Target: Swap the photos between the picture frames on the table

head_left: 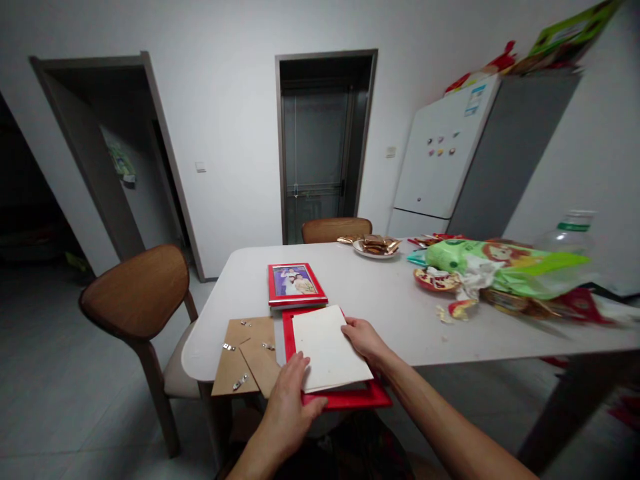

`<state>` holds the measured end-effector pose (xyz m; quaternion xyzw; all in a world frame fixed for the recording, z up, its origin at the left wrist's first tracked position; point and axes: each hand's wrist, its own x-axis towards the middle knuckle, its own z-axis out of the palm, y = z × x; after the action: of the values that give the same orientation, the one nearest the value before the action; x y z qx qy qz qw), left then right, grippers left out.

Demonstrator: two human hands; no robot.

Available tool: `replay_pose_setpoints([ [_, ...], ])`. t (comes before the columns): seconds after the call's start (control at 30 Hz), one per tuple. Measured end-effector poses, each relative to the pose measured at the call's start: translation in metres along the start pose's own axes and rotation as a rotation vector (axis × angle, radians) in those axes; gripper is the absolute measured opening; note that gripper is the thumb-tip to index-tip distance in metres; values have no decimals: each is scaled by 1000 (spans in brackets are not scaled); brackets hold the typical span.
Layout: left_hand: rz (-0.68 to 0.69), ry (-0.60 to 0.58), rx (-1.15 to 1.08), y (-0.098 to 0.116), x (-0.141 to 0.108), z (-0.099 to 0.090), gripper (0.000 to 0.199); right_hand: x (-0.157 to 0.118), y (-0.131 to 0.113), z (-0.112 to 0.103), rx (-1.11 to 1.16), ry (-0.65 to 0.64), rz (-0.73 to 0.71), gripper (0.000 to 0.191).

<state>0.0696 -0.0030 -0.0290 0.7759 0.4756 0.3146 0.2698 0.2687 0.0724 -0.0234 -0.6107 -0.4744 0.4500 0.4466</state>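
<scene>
A red picture frame (345, 400) lies near the table's front edge. Over its middle is a slightly tilted white sheet (327, 350), with a second layer showing along the bottom edge. My right hand (364, 339) grips the sheet's right side, fingers on top. At the lower left corner, my left hand (289, 395) holds the frame, its thumb on the lower bar and its fingertips by the sheet's left edge. Brown backing boards (237, 350) with metal clips overlap to the left. Just beyond sits another red frame (273, 287) holding a photo of people.
A plate (361, 252) of wrapped snacks stands at the back of the white table (390, 313). To the right are a green plastic bag (515, 267), fruit peel (459, 308), crumpled tissue and a clear bottle (570, 237). Wooden chairs (137, 293) stand left and behind.
</scene>
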Motion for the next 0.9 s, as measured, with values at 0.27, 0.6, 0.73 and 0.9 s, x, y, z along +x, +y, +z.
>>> replay_pose_setpoints([
  [0.27,108,-67,196,-3,-1,1,54,2,-6,1,-630,181,-190,32],
  [0.6,106,-18,205,-2,2,-1,38,9,3,2,-382,219,-168,41],
  [0.73,101,5,193,-3,3,-1,37,9,6,1,-324,225,-142,41],
  [0.9,92,15,181,-3,3,-1,37,11,8,0,-304,216,-145,42],
])
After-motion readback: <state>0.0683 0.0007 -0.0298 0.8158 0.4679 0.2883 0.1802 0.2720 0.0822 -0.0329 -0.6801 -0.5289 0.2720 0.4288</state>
